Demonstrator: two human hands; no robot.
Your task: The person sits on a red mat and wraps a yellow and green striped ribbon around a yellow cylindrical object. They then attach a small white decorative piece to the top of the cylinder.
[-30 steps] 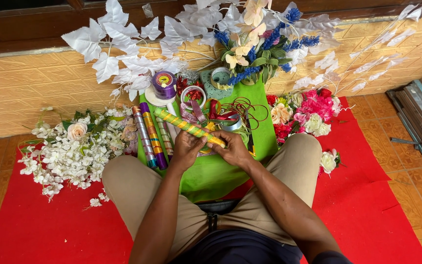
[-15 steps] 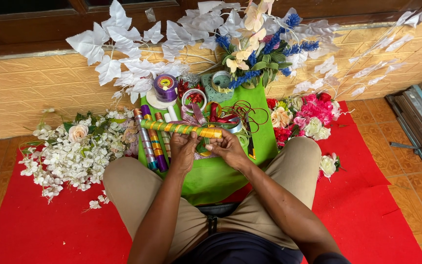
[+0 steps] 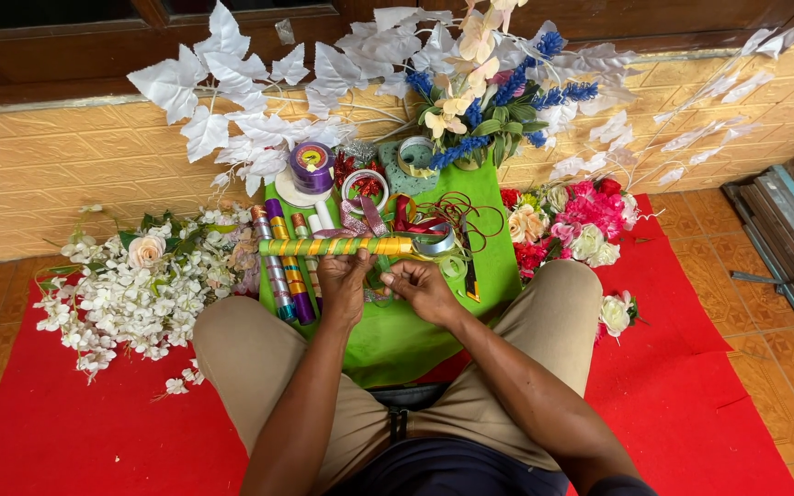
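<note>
The left hand [image 3: 344,280] grips a green-and-yellow wrapped stick [image 3: 334,246], held level above the green cloth [image 3: 415,331]. The right hand [image 3: 420,287], just beside it, has its fingers closed on a thin ribbon strand. White blossoms [image 3: 130,289] lie left of the cloth.

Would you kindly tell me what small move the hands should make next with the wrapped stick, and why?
Probably turn the green-and-gold wrapped stick a little. The left hand holds its middle and it lies level, while the right hand sits just below its gold end beside loose ribbon, so a small turn would likely wind more on.
</note>
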